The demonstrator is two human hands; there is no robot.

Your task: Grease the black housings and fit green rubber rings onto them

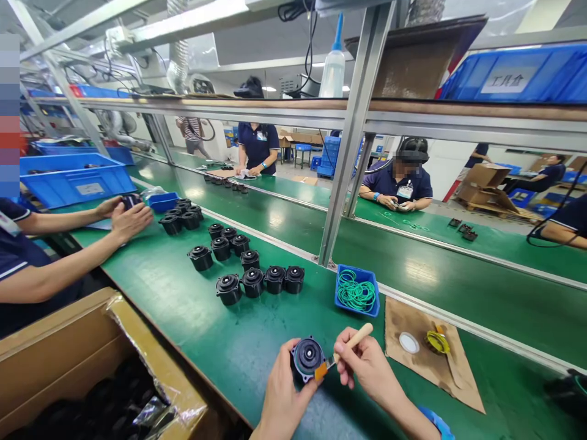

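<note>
Head view: Over a green bench [197,318], the left hand [288,394] grips a black part [308,353] at its left and lower edges, round face up. From the right, the right hand [364,366] pinches a brush [358,337], its long axis slanting from a raised wooden handle down leftward to orange bristles [321,371]. Those bristles lie at the part's lower-right rim, beside the left thumb; whether they press on it is hard to tell. With the part in the left hand, the brush's slant appears to govern where the bristles meet the rim.
</note>
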